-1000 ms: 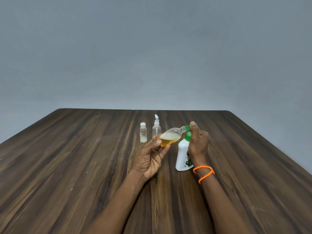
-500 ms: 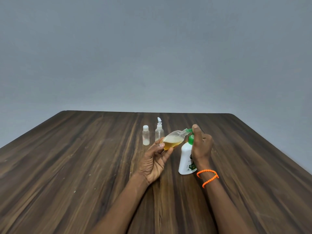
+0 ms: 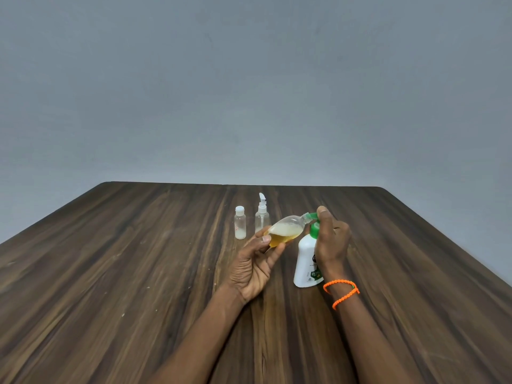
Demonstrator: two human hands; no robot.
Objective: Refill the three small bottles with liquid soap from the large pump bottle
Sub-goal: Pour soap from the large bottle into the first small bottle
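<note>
My left hand [image 3: 256, 266] holds a small clear bottle [image 3: 285, 231] tilted on its side, its open neck against the green nozzle of the large pump bottle [image 3: 306, 263]. Amber soap with foam on top fills part of the small bottle. The large bottle is white with a green pump and stands upright on the table. My right hand [image 3: 331, 239] rests on its pump head, fingers curled over it. Two more small bottles stand behind: a white-capped one [image 3: 240, 226] with a little white liquid, and a clear pump-top one [image 3: 261, 216].
The dark wooden table [image 3: 138, 273] stretches wide on both sides, ending at a grey wall behind. An orange bracelet [image 3: 342, 292] sits on my right wrist.
The small bottle stays at the nozzle and my right hand stays on the pump. The whole scene sits slightly lower and to the right in view as my head shifted.
</note>
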